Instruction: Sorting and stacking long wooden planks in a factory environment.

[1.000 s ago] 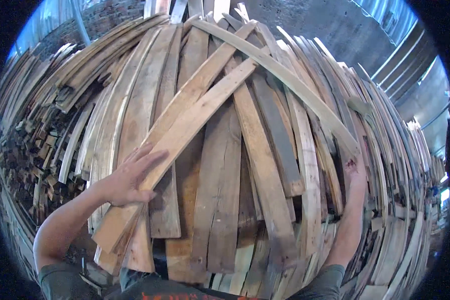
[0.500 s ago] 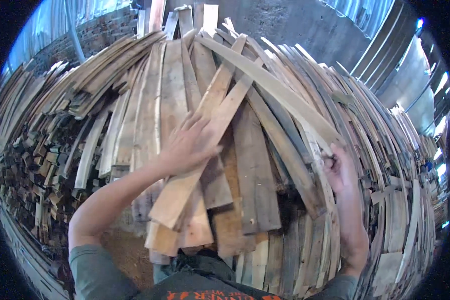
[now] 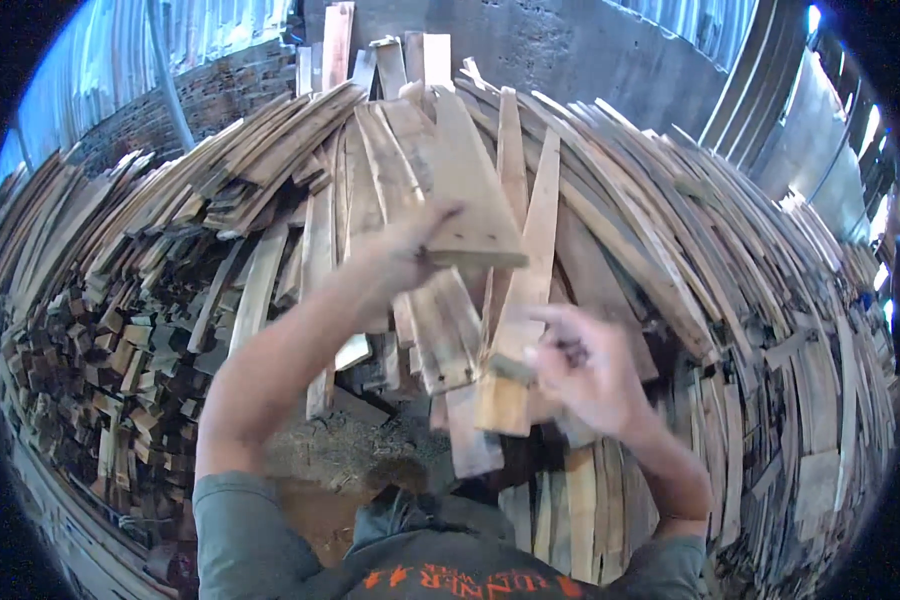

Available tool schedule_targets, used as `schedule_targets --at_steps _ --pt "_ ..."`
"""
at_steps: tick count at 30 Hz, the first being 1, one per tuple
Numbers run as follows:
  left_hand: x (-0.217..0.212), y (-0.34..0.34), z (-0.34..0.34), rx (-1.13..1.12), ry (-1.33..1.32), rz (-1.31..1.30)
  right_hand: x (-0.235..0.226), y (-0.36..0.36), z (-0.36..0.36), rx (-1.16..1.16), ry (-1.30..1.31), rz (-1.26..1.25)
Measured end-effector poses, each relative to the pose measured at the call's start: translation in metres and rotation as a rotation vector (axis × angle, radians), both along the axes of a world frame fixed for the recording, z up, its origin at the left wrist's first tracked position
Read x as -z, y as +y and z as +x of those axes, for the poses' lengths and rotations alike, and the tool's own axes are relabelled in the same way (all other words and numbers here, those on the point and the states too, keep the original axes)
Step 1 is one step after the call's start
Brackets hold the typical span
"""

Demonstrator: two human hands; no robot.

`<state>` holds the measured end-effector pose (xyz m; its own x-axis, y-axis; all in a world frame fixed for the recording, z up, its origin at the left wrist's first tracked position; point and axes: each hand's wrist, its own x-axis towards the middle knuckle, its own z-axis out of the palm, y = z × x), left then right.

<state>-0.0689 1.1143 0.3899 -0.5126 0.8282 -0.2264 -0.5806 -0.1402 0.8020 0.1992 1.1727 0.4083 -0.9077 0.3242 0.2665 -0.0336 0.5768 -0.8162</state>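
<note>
A wide pale board [image 3: 475, 185] slopes down toward me, its near end showing small dark marks. My left hand [image 3: 415, 240] is closed on the left edge of that end, thumb over the top face. My right hand [image 3: 590, 370] is blurred, lower and to the right. Its fingers are apart and partly curled, and nothing shows between them. Beside it lies a narrow light-brown board [image 3: 532, 265], close to the fingertips; whether they touch it I cannot tell. Under the near end of the wide board lies a knotty board [image 3: 445, 340].
Stacked grey-brown boards [image 3: 660, 240] fan out on the right, with another stack [image 3: 260, 145] at the far left. Short cut ends [image 3: 130, 360] are piled at left. Behind rises a grey wall [image 3: 570, 60]. Bare dirt floor [image 3: 335, 460] shows near me.
The wide board's near end has swung from my right hand over to my left hand, which now grips it. My right hand has moved leftward and off the board.
</note>
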Motion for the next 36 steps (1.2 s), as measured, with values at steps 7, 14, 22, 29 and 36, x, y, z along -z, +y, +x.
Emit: schedule_targets --at_steps 7,14,22,29,36 --pt "-0.001 -0.080 -0.042 0.129 0.101 0.009 0.039 -0.018 -0.027 -0.035 -0.009 1.139" --pt "0.051 -0.085 -0.070 -0.003 0.156 -0.147 0.045 0.045 -0.004 0.023 0.061 1.503" --pt "0.055 -0.082 -0.051 -0.019 0.248 -0.233 0.011 0.060 0.091 0.227 -0.186 1.298" --pt "0.064 -0.079 -0.010 -0.120 0.260 -0.172 0.063 -0.020 0.077 0.272 0.064 0.955" --pt "0.045 -0.061 0.045 -0.093 0.227 -0.084 0.108 -0.050 0.039 0.281 0.166 1.065"
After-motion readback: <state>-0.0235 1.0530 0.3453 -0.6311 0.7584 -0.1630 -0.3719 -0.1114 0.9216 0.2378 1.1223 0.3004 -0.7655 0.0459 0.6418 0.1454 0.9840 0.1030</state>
